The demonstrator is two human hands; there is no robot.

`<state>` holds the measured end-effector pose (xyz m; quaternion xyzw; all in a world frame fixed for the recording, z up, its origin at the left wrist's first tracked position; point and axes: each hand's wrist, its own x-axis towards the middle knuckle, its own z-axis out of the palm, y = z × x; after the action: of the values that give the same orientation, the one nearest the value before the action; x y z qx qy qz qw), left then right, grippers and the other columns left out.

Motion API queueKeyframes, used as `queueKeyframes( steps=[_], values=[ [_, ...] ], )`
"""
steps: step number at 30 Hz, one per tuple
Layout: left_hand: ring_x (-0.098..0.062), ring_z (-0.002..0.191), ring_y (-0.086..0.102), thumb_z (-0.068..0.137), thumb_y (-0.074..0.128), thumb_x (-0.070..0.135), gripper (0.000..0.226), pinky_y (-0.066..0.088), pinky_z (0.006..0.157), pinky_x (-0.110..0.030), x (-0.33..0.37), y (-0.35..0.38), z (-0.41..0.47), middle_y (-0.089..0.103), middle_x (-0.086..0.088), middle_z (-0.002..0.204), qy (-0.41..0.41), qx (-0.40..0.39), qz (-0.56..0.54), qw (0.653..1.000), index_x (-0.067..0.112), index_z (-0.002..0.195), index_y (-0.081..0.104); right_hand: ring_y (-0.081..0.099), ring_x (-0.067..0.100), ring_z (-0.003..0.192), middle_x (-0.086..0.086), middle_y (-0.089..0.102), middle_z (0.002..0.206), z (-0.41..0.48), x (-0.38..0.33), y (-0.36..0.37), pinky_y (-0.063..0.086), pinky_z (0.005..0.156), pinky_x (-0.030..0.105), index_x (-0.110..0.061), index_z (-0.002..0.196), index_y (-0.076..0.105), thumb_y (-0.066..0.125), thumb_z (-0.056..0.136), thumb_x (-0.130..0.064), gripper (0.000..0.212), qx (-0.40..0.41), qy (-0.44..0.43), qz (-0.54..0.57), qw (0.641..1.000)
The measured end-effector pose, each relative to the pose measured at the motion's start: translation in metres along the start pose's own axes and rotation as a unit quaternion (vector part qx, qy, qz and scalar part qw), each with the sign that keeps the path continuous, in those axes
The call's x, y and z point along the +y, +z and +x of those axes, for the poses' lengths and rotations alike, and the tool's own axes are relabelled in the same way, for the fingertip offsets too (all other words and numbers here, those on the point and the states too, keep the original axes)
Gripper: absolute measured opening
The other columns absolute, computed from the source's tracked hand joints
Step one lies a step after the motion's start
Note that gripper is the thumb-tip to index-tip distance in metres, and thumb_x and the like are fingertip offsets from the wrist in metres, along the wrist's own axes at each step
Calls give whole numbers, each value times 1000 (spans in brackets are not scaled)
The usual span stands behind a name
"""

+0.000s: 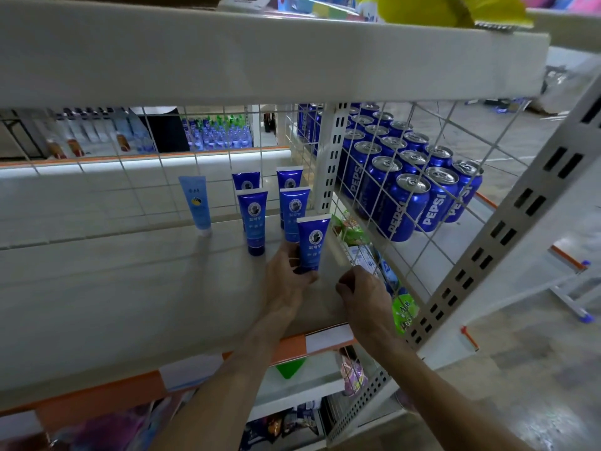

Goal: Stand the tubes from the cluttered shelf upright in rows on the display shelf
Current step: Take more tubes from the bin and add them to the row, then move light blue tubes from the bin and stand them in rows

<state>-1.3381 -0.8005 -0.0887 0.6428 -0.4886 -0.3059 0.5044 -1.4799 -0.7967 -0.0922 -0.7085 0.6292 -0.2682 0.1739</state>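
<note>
blue tube (311,242) upright in left hand (286,281)

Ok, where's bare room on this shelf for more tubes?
Bare shelf left of and before the light blue tube; a gap between it and the dark blue tubes. Crowded near the left hand and wire panel.

held tube (311,244) cap: mostly hidden by left hand (286,278) | rear tubes (246,180): lower halves behind front tubes (255,219)
</note>
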Motion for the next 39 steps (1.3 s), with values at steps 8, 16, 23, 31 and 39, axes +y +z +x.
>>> queueKeyframes(
  steps=[8,16,23,31,39],
  values=[
    [-19,117,55,73,79,6,64,43,88,-22,2,-1,-7,57,-5,129,-25,-3,-3,1000,11,129,47,55,15,82,-3,58,90,-11,5,3,52,72,37,-19,93,55,56,93,-25,6,12,-30,11,999],
    [-14,114,57,80,76,21,48,47,98,-30,5,-107,-48,61,0,123,-29,25,120,992,16,122,54,50,8,77,-9,48,85,-58,-56,9,47,67,28,-22,92,52,50,96,-28,7,-30,-155,-12,987],
    [-18,103,64,86,69,19,24,51,92,-35,-22,-302,-98,69,-2,106,-57,142,240,959,12,108,63,57,21,97,6,63,104,-86,-215,72,51,76,35,-14,107,58,57,94,-25,17,-93,-255,27,962],
    [-27,108,59,90,62,15,20,45,91,-34,-72,-513,-199,63,-7,114,-129,223,295,920,9,110,65,46,22,121,2,58,126,-172,-408,164,43,91,35,-17,123,53,54,95,-31,31,-178,-323,29,929],
    [-27,127,47,92,61,23,45,33,107,-35,-104,-750,-324,52,-9,138,-223,276,352,866,13,134,51,41,20,128,0,52,134,-305,-605,254,38,98,33,-24,135,44,50,97,-33,39,-267,-369,-2,890]
  ],
)
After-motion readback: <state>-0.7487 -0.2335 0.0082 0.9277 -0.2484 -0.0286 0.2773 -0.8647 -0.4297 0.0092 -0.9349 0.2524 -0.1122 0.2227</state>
